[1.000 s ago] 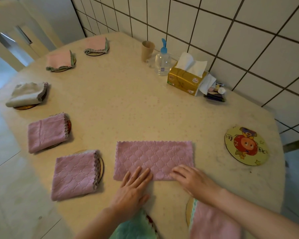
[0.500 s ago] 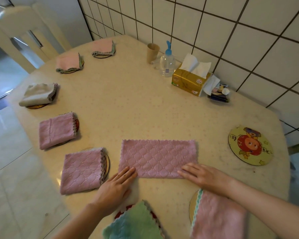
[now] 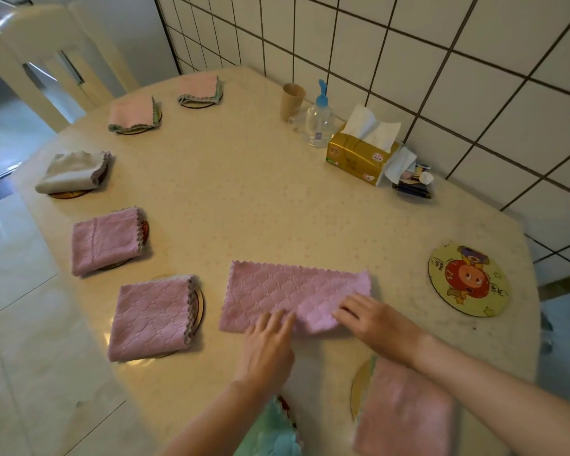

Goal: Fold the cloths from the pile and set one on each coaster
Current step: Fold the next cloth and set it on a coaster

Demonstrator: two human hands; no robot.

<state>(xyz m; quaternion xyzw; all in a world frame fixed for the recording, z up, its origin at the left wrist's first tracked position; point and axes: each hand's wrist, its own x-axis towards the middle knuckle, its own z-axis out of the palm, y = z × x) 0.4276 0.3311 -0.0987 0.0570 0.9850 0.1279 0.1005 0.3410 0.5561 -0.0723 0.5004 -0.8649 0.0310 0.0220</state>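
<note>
Pink cloth (image 3: 290, 291) flat on tabletop (image 3: 244, 199) near front edge, folded into strip, long axis left-right. Bare cartoon coaster (image 3: 468, 279) near right edge, well apart from cloth. Folded cloths on coasters along left edge; tissue box (image 3: 359, 158), bottle (image 3: 319, 121), cup (image 3: 292, 101) by wall. Left hand (image 3: 267, 348) open, fingers flat on cloth's near edge. Right hand (image 3: 375, 320) pinches cloth's near right corner, lifted slightly.
</note>
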